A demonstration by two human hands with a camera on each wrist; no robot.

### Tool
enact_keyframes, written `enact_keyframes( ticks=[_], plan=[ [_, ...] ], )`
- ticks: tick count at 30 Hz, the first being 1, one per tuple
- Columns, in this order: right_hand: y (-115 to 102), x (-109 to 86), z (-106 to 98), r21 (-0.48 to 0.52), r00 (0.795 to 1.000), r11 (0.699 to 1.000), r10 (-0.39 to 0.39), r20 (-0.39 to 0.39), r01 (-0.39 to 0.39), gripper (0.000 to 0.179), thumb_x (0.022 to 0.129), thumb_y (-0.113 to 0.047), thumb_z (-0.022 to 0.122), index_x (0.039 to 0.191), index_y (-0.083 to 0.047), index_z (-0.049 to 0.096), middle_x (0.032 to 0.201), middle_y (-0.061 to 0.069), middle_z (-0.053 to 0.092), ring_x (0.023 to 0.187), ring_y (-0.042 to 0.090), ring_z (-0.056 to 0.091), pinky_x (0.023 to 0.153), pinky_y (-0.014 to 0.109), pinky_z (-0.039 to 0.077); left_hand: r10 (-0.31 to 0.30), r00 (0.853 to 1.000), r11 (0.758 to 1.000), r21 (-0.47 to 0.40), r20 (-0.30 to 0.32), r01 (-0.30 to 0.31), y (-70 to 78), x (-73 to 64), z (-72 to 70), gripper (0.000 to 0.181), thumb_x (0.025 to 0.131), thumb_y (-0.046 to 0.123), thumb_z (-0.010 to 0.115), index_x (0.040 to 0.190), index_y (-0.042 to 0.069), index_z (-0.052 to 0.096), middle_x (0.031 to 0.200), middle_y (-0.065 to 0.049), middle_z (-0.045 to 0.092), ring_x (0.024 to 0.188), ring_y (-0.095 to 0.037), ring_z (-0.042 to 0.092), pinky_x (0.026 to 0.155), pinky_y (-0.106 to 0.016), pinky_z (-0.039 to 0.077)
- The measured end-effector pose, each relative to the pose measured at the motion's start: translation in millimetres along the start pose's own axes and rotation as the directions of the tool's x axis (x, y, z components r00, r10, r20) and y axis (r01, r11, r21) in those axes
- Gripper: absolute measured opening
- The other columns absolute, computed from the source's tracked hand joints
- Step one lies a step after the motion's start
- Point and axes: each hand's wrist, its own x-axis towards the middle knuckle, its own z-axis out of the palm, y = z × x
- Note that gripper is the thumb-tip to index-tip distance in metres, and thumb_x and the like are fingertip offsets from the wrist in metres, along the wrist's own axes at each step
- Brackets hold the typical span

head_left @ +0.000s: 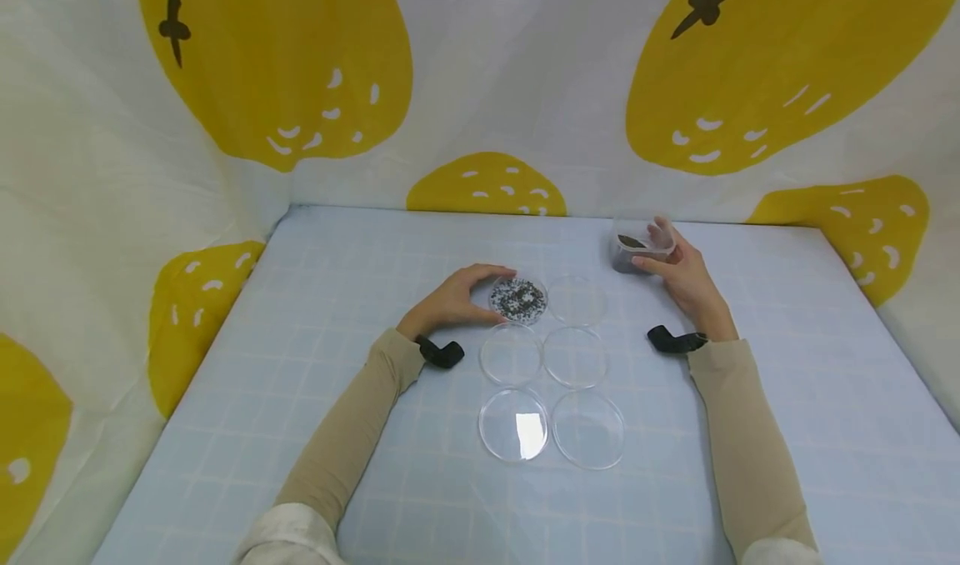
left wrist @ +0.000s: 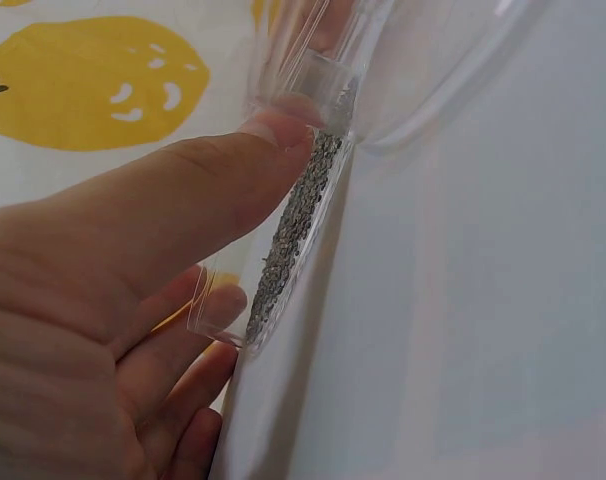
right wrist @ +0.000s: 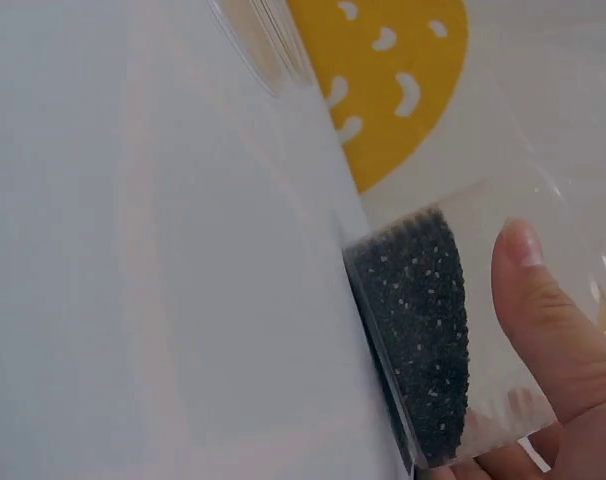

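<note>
My left hand (head_left: 453, 298) holds a round clear petri dish (head_left: 517, 301) by its side, thumb at the near edge and fingers at the far edge. Small dark and white grains cover much of its floor; in the left wrist view, dark grains (left wrist: 298, 220) show through the clear wall beside the thumb. Farther back to the right, my right hand (head_left: 686, 273) grips a clear plastic tub (head_left: 626, 257) with thumb and fingers on its side. Black seeds (right wrist: 413, 320) with pale specks fill its lower part, heaped at a slant. Some right fingers are hidden behind the tub.
More clear petri dishes stand in two columns near the filled one: one dish (head_left: 576, 300) to its right, the others toward the front, including one with a bright reflection (head_left: 531, 436). A pale checked cloth covers the table (head_left: 300, 432). A lemon-print curtain (head_left: 517, 90) hangs behind.
</note>
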Motion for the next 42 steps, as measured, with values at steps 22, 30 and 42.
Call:
enact_keyframes(
  ticks=[22,30,42],
  plan=[
    [2,-18.9,18,0.250,0.970,0.951,-0.132,-0.205,0.183,0.094,0.089,0.007,0.068,0.160,-0.009,0.008,0.166,0.003,0.010,0.150,0.011,0.010,0.115,0.022,0.017,-0.019,1.000,1.000,0.004,-0.004,0.019,1.4,-0.7,0.6,0.076,0.076,0.034,0.087,0.142,0.021,0.054,0.146,0.007,0.050,0.139,-0.013,0.038,0.115,-0.036,0.025],
    [7,-34.9,26,0.184,0.868,0.911,-0.268,-0.418,0.370,0.075,0.087,0.000,0.074,0.150,-0.008,0.034,0.157,0.007,0.032,0.146,0.014,0.026,0.116,0.026,0.018,-0.037,0.999,0.999,0.006,-0.004,0.037,3.0,0.4,1.3,0.076,0.076,0.034,0.088,0.143,0.023,0.054,0.146,0.009,0.049,0.139,-0.011,0.037,0.115,-0.036,0.025],
    [1,-59.8,45,0.089,0.739,0.810,-0.477,-0.475,0.580,0.048,0.084,0.002,0.076,0.128,0.003,0.057,0.130,0.019,0.054,0.125,0.030,0.050,0.110,0.033,0.035,-0.037,0.999,0.999,0.000,-0.007,0.037,0.1,-0.2,0.7,0.077,0.075,0.037,0.087,0.143,0.024,0.053,0.146,0.010,0.049,0.140,-0.011,0.036,0.115,-0.036,0.025]
  ],
)
